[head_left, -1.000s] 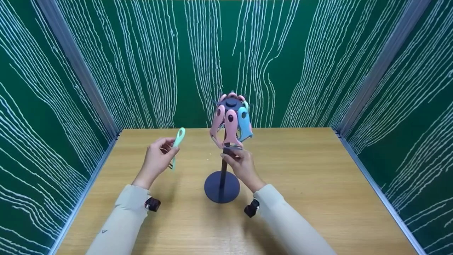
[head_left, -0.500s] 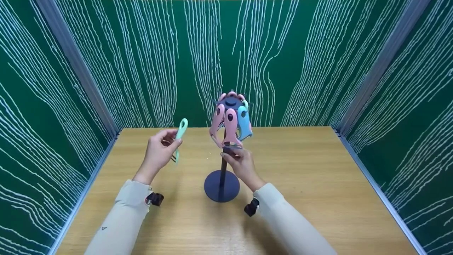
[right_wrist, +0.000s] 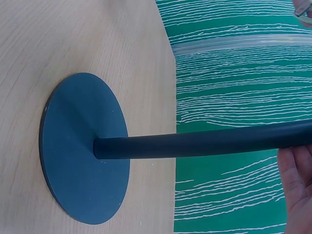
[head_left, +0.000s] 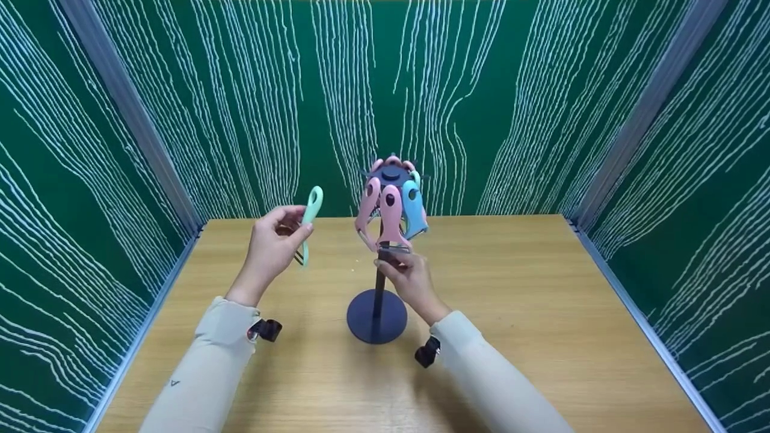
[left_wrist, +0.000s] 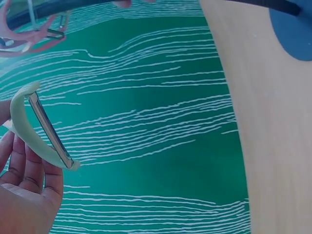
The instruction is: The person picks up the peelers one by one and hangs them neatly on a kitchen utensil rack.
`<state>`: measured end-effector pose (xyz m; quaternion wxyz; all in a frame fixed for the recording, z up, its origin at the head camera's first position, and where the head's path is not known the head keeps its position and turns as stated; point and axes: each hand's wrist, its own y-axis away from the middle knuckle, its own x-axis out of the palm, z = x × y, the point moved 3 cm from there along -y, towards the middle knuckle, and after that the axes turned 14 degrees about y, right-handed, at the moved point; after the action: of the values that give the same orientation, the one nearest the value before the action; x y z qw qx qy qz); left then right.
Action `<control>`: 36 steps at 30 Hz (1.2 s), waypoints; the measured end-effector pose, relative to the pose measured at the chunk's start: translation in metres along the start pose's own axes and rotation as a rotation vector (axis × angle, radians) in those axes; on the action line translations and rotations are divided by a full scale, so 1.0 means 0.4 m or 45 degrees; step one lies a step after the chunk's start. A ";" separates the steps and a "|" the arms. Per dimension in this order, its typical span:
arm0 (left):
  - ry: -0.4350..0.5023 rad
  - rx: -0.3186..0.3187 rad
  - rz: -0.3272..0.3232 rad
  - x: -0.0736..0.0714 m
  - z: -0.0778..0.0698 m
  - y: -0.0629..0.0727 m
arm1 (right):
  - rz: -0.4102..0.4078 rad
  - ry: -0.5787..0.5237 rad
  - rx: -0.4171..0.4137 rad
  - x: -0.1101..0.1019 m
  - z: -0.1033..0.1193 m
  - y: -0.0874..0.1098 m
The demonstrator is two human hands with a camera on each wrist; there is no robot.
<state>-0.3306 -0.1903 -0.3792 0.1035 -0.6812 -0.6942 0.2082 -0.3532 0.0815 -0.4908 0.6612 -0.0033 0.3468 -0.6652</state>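
Observation:
A light green vegetable peeler is pinched between the thumb and fingers of my left hand, left of the stand, handle loop upward. The left wrist view shows the metal blade in its curved head. With my right hand I grip the dark pole of the rack just below the hanging peelers. A pink peeler hangs at the front, another pink peeler on its left and a blue peeler on its right. More pink and green handles show behind, partly hidden.
The rack's round dark base rests on the wooden table. Hooks stick out round its top disc. Green walls with white wavy lines enclose the table's back and sides, with grey metal posts at the corners.
My left hand has risen and moved slightly right, away from me, carrying the green peeler up. My right hand stays on the pole, and the rack stands as before.

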 end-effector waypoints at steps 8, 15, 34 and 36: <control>-0.001 0.038 0.032 -0.001 -0.038 -0.009 | -0.014 0.015 -0.015 0.001 0.001 0.001; -0.011 0.104 0.042 0.010 -0.073 -0.019 | -0.002 0.010 -0.015 0.000 -0.003 0.001; 0.055 0.194 0.108 0.059 -0.129 -0.037 | 0.049 0.009 0.031 0.001 -0.008 0.003; 0.061 0.198 0.122 0.065 -0.131 -0.038 | 0.053 0.003 0.041 0.001 -0.010 0.003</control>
<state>-0.3234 -0.1567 -0.3296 0.1624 -0.7084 -0.6398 0.2498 -0.3540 0.0828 -0.4945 0.6746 0.0155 0.3367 -0.6568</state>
